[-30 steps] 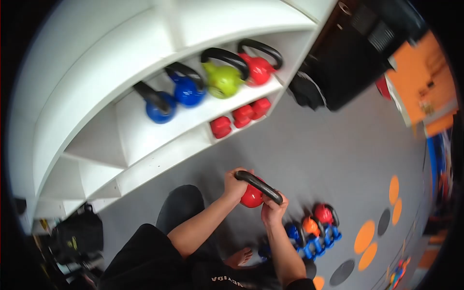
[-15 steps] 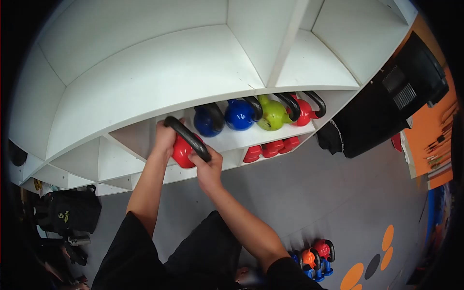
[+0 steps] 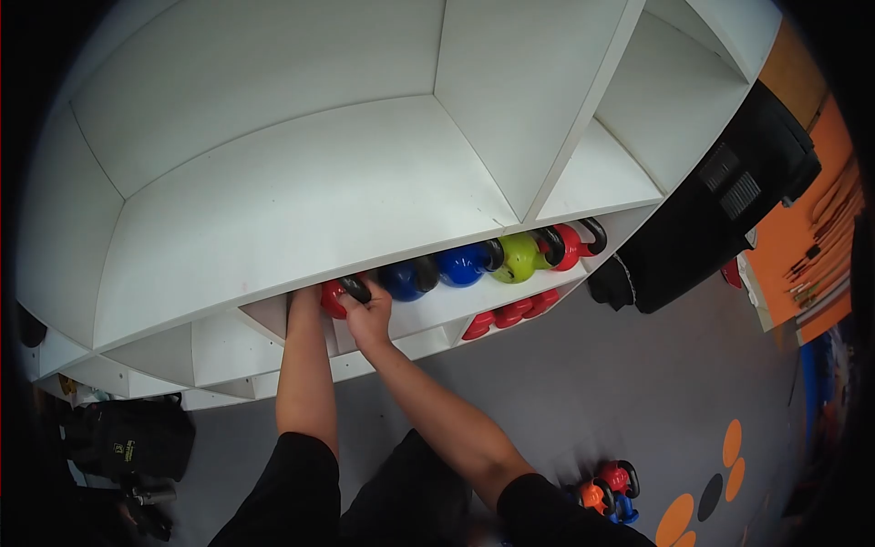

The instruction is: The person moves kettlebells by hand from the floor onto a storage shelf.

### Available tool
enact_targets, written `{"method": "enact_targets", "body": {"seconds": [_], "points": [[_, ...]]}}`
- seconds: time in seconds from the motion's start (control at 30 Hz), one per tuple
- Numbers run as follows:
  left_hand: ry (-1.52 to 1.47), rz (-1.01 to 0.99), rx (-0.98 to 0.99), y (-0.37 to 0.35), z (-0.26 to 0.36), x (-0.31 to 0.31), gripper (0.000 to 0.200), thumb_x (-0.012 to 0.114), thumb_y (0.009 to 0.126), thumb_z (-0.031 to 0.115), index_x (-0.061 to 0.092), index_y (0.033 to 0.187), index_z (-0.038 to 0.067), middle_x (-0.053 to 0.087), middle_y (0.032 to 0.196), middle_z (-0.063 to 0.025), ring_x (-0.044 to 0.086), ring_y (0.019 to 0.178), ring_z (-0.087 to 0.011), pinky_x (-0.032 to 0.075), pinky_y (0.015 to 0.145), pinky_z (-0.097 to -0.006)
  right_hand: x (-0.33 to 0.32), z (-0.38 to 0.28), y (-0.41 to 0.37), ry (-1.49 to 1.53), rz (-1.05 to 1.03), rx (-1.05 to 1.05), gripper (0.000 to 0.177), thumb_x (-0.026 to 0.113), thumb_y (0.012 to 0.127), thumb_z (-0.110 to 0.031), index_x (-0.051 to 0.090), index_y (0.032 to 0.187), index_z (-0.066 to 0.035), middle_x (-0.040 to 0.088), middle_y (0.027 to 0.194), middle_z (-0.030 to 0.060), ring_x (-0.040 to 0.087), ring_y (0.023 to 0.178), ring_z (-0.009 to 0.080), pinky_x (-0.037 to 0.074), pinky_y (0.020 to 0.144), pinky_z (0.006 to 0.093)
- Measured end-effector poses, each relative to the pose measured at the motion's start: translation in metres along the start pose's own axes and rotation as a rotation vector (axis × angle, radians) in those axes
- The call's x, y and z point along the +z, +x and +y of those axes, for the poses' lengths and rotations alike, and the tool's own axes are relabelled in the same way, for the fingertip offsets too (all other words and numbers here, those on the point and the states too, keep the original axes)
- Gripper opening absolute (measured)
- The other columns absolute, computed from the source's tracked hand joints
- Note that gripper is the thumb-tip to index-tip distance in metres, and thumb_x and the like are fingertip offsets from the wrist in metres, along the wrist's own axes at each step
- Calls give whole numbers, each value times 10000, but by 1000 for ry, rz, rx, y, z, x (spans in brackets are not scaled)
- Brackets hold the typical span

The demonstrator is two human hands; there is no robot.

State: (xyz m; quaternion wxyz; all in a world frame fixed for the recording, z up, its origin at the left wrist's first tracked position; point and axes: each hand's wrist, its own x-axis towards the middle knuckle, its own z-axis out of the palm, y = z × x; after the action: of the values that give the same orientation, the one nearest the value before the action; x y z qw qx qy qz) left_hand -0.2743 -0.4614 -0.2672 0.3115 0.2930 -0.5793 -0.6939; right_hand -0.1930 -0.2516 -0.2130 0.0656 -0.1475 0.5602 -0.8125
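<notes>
A red kettlebell with a black handle is in the lower shelf compartment, at the left end of a row of kettlebells. My right hand is closed on the right side of it, by the handle's end. On the other side my left hand holds it too, its fingers mostly hidden behind the bell and under the shelf edge. Just right of them sit a dark blue kettlebell, a brighter blue kettlebell, a lime-green kettlebell and another red kettlebell.
The white shelf board overhangs the row. Red dumbbells lie in the compartment below. More kettlebells, including an orange one, stand on the grey floor. A black backpack is at left; a large black case at right.
Both hands have carried the red kettlebell forward, from in front of the shelf to under the board's edge, beside the dark blue one. The camera view has shifted slightly.
</notes>
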Motion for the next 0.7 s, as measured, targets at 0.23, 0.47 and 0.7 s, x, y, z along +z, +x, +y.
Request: {"method": "enact_targets", "body": {"seconds": [0.23,0.47,0.7], "points": [[282,-38,127,-16,-23,-10,404,616,914,175,552,1258,-28,601,1192,-210,594,1082,-325,482,922,-399,-6,-20,-3,-198,-188,-194,303,717,832,-53,615,1114,-8,644,1041,87,616,936,165,494,863,297],[392,-43,160,-105,12,-21,488,648,883,180,535,1307,-34,567,1274,-240,558,1171,-364,434,1003,-407,-30,-32,-13,-200,-258,-256,649,731,816,-31,435,1393,-15,513,1360,128,493,1276,234,385,1077,344],[721,215,664,-252,29,22,528,678,853,156,495,1312,-28,505,1313,-239,449,1277,-388,320,1096,-441,-130,-82,-64,8,-251,-174,528,673,874,-20,498,1372,-41,495,1393,123,469,1326,228,358,1120,369]]}}
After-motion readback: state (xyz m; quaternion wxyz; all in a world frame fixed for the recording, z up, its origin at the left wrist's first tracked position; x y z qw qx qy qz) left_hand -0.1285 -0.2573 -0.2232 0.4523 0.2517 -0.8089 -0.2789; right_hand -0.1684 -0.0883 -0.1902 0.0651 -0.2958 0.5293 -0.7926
